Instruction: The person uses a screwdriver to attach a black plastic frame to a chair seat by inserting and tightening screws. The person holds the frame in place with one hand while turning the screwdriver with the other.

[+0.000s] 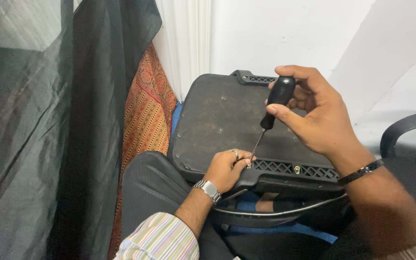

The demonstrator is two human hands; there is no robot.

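Screwdriver (271,113) with a black handle stands tilted over the near edge of an upturned black chair seat (217,115), which rests across the person's lap. The right hand (316,115) has its fingers wrapped tight around the handle. The tip meets a screw (249,166) by the seat's lattice-patterned rail (290,168). The left hand (227,168), wearing a ring and a metal watch (208,188), has its fingers curled together at the screw, steadying the shaft. A patterned orange cloth (145,115) hangs to the left.

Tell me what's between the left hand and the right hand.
In the head view, the screwdriver spans it: right hand grips its handle, the tip meets the left hand.
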